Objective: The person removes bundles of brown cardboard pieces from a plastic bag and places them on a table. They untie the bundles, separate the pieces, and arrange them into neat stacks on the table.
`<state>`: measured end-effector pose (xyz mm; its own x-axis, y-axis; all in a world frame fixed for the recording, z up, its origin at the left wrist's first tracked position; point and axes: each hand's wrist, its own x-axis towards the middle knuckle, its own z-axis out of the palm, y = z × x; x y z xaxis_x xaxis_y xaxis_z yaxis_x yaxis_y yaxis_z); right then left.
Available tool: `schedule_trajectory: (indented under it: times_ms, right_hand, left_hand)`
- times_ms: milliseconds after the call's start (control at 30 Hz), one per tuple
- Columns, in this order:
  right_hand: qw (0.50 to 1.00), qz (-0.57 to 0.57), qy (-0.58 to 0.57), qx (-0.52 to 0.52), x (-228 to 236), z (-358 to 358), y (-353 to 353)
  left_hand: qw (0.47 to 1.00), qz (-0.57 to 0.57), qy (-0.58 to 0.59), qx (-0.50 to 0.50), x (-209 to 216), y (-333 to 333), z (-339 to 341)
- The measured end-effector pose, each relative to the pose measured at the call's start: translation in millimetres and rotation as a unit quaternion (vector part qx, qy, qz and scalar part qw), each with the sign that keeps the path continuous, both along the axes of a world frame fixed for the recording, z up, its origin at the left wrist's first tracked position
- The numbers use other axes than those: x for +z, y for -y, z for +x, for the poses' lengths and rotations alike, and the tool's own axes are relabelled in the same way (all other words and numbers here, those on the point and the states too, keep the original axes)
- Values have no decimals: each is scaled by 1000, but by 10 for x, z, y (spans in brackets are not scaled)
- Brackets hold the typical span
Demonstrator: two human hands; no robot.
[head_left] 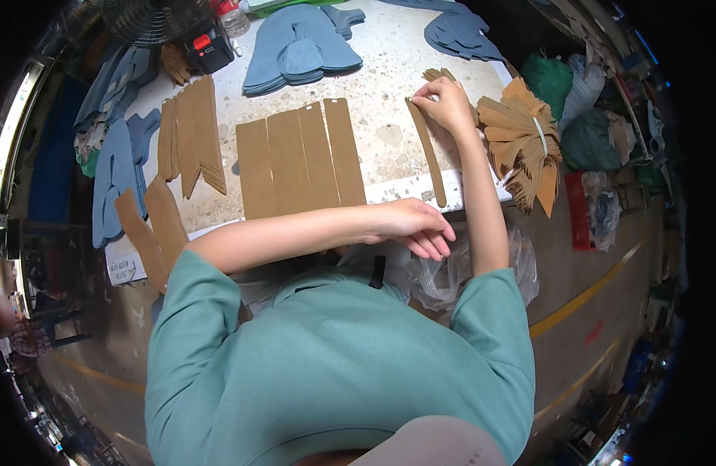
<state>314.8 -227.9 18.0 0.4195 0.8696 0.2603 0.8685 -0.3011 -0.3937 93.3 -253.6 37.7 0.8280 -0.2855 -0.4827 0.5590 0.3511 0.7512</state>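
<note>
My right hand (449, 106) reaches to the right side of the white table, with thumb and fingers pinched at the far end of a narrow brown strip (428, 155). The strip lies lengthwise, its near end by the table's front edge. Over that edge, left of the strip's near end, my left hand (420, 227) hangs with fingers loosely stretched and nothing in them. Several wide brown panels (299, 159) lie side by side in front of me, partly covered by my left forearm. A small brown bunch (439, 75) shows behind my right hand.
A tan bundle (521, 128) with a white band sits at the table's right edge. Blue-grey cut pieces (299, 48) are stacked at the back. Brown pieces (195, 128) lie at left. A fan (144, 19) stands back left. Clear plastic bags (443, 276) hang below the edge.
</note>
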Motion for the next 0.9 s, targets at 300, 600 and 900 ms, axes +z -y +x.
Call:
schedule_trajectory:
  times_ms: [300, 600, 900]
  right_hand:
    - [994, 57, 47, -85, -70, -226, 432]
    - [991, 100, 77, -49, -85, 41, 183]
    - [968, -170, -180, 33, 221, -1482, 1209]
  left_hand:
    - [894, 362, 150, 217, 9, -1324, -405]
    - [765, 572, 174, 239, -55, -2033, -496]
    - [629, 736, 213, 131, -277, -2138, -265]
